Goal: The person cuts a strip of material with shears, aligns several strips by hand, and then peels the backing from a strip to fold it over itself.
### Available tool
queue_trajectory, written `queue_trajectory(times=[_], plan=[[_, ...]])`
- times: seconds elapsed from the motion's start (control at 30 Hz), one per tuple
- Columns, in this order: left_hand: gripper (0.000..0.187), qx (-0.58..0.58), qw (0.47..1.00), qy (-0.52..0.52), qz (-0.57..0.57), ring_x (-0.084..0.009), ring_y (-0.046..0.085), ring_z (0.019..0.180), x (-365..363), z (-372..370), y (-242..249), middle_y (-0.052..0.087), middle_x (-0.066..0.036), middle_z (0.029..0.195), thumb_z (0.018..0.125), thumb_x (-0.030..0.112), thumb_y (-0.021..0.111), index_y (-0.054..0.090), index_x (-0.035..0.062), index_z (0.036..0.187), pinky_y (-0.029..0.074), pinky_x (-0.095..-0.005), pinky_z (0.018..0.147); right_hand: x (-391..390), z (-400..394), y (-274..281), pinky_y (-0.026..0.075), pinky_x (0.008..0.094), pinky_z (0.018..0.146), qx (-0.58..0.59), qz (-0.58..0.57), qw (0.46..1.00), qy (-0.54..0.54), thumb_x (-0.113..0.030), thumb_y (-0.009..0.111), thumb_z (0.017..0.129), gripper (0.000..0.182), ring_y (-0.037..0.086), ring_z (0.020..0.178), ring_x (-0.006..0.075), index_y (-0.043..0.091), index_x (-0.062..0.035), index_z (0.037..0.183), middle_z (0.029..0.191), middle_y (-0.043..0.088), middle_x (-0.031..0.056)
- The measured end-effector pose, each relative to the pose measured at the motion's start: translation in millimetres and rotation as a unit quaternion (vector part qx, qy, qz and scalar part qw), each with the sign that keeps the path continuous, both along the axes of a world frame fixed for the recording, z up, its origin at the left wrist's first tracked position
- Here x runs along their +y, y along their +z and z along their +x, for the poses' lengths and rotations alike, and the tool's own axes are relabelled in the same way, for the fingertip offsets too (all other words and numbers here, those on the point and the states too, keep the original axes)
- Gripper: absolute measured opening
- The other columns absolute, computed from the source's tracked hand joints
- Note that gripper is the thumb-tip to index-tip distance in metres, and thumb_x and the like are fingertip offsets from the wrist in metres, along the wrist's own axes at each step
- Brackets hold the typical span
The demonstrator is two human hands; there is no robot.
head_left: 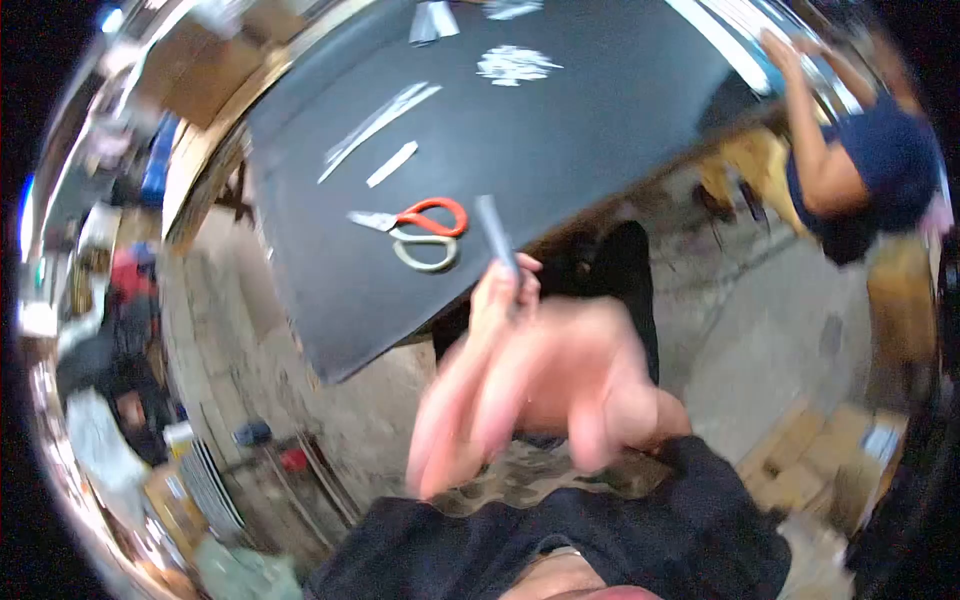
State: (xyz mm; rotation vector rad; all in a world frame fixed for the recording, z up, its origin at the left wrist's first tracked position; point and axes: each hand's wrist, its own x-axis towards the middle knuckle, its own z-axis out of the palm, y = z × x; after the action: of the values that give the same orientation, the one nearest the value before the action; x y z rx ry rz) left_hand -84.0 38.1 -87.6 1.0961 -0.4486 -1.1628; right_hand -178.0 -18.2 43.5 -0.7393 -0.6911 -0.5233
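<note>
My left hand [505, 288] is closed around a narrow grey strip [495, 228], which points up and away over the table's near edge. In front of it, closer to the camera, my right hand [572, 375] is smeared by motion, so its grip cannot be made out. Scissors [430, 228] with one orange and one pale handle loop lie on the dark table [340, 290], left of the strip. Beyond them are a short white strip [392, 164] and several long pale strips [385, 122].
A pile of small white pieces [517, 65] lies farther back on the table. At the right, another person [865, 160] reaches toward long white strips [725, 45]. Cardboard boxes [825, 455] stand on the floor at lower right; cluttered goods [120, 320] line the left side.
</note>
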Motion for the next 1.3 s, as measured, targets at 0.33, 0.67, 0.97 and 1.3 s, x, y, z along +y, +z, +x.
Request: queue_trajectory(times=[0.33, 0.67, 0.97, 1.3], plan=[[0.046, -0.037, 0.997, -0.004, -0.065, -0.0066, 0.031, 0.055, 4, -1, 20, 0.033, 0.001, 0.072, 0.098, 0.039, 0.038, 0.048, -0.0004, 0.119, 0.027, -0.0212, 0.048, 85, 14, 49, 0.038, 0.0298, 0.059, -0.154, 0.144, 0.925, 0.315, -0.033, 0.047, 0.097, 0.037, 0.048, 0.068, 0.0148, 0.05, 0.0002, 0.082, 0.075, 0.05, 0.0039], [0.04, -0.035, 0.995, 0.056, -0.074, -0.0063, 0.034, 0.057, 11, -14, 28, 0.034, 0.002, 0.073, 0.097, 0.036, 0.04, 0.051, 0.0007, 0.115, 0.029, -0.0218, 0.049, 18, -2, 11, 0.047, 0.0331, 0.064, 0.039, -0.144, 0.882, -0.447, -0.009, 0.061, 0.083, 0.006, 0.059, 0.071, 0.0221, 0.059, -0.003, 0.084, 0.077, 0.061, 0.0079], [0.039, -0.096, 0.993, -0.057, -0.046, -0.0067, 0.036, 0.058, 20, -17, 47, 0.036, 0.002, 0.074, 0.1, 0.033, 0.036, 0.048, -0.0003, 0.117, 0.032, -0.0208, 0.051, -58, -1, -61, 0.048, 0.0296, 0.085, 0.335, -0.189, 0.838, -0.386, -0.006, 0.05, 0.093, 0.034, 0.057, 0.098, 0.0158, 0.05, -0.0037, 0.127, 0.113, 0.061, 0.0101], [0.034, -0.058, 0.995, -0.072, -0.048, -0.0029, 0.035, 0.056, 16, -18, 51, 0.037, 0.004, 0.073, 0.1, 0.025, 0.037, 0.047, 0.0017, 0.123, 0.032, -0.0182, 0.05, -67, 2, -72, 0.052, 0.0267, 0.075, 0.313, -0.082, 0.888, -0.327, -0.007, 0.054, 0.092, 0.021, 0.062, 0.082, 0.0146, 0.06, -0.0011, 0.112, 0.094, 0.065, 0.0105]])
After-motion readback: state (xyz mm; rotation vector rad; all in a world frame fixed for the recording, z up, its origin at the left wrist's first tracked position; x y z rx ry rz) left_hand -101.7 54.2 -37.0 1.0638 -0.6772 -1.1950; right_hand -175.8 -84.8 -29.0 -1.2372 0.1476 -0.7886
